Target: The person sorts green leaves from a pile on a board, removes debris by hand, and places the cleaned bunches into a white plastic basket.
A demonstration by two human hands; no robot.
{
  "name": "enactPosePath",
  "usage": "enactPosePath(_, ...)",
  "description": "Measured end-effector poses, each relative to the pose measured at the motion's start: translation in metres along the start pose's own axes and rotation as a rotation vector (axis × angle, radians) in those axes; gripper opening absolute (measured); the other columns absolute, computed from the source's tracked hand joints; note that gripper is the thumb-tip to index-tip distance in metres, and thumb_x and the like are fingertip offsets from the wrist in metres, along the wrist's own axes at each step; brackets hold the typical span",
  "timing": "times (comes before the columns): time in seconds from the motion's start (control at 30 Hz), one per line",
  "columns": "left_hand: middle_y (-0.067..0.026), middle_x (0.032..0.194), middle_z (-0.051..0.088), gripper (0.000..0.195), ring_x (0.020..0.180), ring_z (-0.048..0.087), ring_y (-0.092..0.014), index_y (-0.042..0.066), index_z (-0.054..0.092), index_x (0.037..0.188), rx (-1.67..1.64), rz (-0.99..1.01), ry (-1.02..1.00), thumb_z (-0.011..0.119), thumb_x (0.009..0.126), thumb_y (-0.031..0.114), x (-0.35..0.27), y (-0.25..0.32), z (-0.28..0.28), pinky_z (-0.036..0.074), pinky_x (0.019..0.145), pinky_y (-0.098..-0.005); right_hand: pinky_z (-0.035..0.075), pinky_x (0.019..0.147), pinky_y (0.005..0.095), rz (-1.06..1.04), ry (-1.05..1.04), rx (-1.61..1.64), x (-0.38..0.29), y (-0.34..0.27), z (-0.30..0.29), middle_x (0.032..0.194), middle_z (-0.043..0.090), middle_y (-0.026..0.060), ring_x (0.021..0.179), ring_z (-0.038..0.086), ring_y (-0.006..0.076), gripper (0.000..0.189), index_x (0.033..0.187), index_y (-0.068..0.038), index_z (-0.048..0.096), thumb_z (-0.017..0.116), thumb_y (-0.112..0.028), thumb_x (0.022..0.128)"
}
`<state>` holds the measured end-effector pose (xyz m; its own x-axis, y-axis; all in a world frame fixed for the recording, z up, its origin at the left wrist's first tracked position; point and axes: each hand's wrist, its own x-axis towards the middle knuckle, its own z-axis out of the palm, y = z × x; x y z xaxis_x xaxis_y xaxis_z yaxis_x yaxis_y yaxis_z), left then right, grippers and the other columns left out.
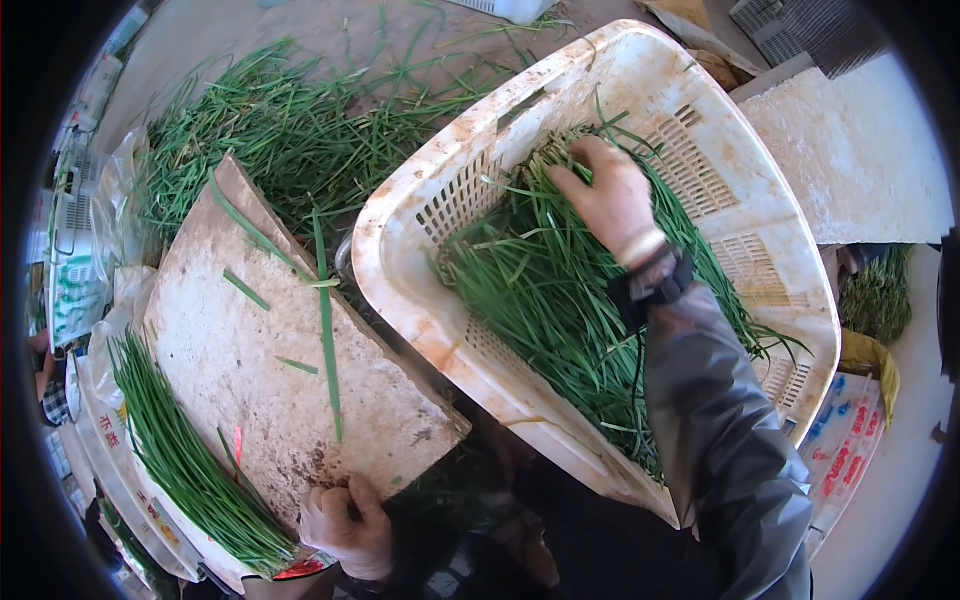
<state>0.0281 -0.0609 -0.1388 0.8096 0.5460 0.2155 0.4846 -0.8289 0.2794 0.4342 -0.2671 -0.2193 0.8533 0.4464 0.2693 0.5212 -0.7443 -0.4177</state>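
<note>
My right hand (611,199) reaches into a large, dirt-stained white plastic basket (420,322). Its thumb and fingers close around the pale root ends of garlic chives (547,300), whose green leaves fan towards me; part of the fingers is hidden among the stems. My left hand (349,525) is curled into a loose fist at the near edge of a soiled board (247,337), with nothing visible in it. Beside it, along the board's left side, lies a neat bunch of chives (187,465). A few loose leaves (326,337) are scattered over the board.
A heap of loose leaves (300,142) covers the floor beyond the board. Clear plastic sheeting (124,202) hangs at the left. Another pale board (847,157) is at the right, above a printed white package (844,442). Part of a person (49,367) shows at far left.
</note>
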Motion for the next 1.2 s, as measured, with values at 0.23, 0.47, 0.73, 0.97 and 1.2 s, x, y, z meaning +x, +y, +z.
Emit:
enactPosePath(0.23, -0.0102, 0.066, 0.049, 0.027, 0.061, 0.052, -0.034, 0.008, 0.048, 0.069, 0.001, 0.025, 0.015, 0.072, 0.083, 0.006, 0.001, 0.001, 0.001, 0.038, 0.053, -0.0467, 0.053, 0.065, 0.0454, -0.068, -0.269, -0.199, -0.094, 0.007, 0.003, 0.077, 0.066, 0.0099, 0.074, 0.067, 0.0318, 0.026, 0.082, -0.009, 0.062, 0.077, -0.03, 0.083)
enactPosePath(0.47, -0.011, 0.065, 0.047, 0.029, 0.06, 0.051, -0.034, 0.008, 0.047, 0.069, 0.007, 0.022, 0.01, 0.071, 0.084, 0.006, 0.001, 0.0, 0.002, 0.038, 0.053, -0.0468, 0.055, 0.072, 0.0436, 0.206, -0.343, 0.078, -0.122, 0.028, 0.012, 0.09, 0.068, 0.0116, 0.082, 0.068, 0.0345, 0.025, 0.095, -0.004, 0.071, 0.078, -0.023, 0.08)
enactPosePath(0.73, -0.012, 0.064, 0.044, 0.031, 0.059, 0.05, -0.035, 0.008, 0.045, 0.068, 0.002, 0.037, 0.03, 0.071, 0.084, 0.006, 0.002, 0.001, 0.003, 0.037, 0.052, -0.0472, 0.055, 0.071, 0.0397, -0.017, -0.38, 0.071, -0.12, 0.032, -0.031, 0.085, 0.067, 0.0114, 0.08, 0.068, 0.0315, 0.017, 0.096, -0.006, 0.074, 0.076, -0.011, 0.08)
enactPosePath(0.97, -0.0119, 0.064, 0.044, 0.031, 0.059, 0.05, -0.035, 0.008, 0.045, 0.069, -0.001, 0.038, 0.025, 0.071, 0.085, 0.005, 0.002, 0.001, 0.002, 0.037, 0.052, -0.047, 0.054, 0.07, 0.0447, -0.051, -0.166, -0.078, -0.094, 0.025, -0.009, 0.081, 0.068, 0.0099, 0.08, 0.068, 0.0332, 0.01, 0.086, -0.011, 0.071, 0.074, -0.02, 0.082)
enactPosePath(1.2, -0.0117, 0.065, 0.046, 0.029, 0.06, 0.051, -0.035, 0.008, 0.046, 0.07, 0.019, 0.02, 0.012, 0.071, 0.084, 0.004, -0.003, -0.003, 0.002, 0.037, 0.052, -0.0474, 0.055, 0.071, 0.0467, 0.104, -0.258, -0.139, -0.056, 0.011, 0.005, 0.088, 0.072, 0.0124, 0.082, 0.07, 0.0353, 0.019, 0.091, -0.011, 0.071, 0.073, -0.028, 0.085)
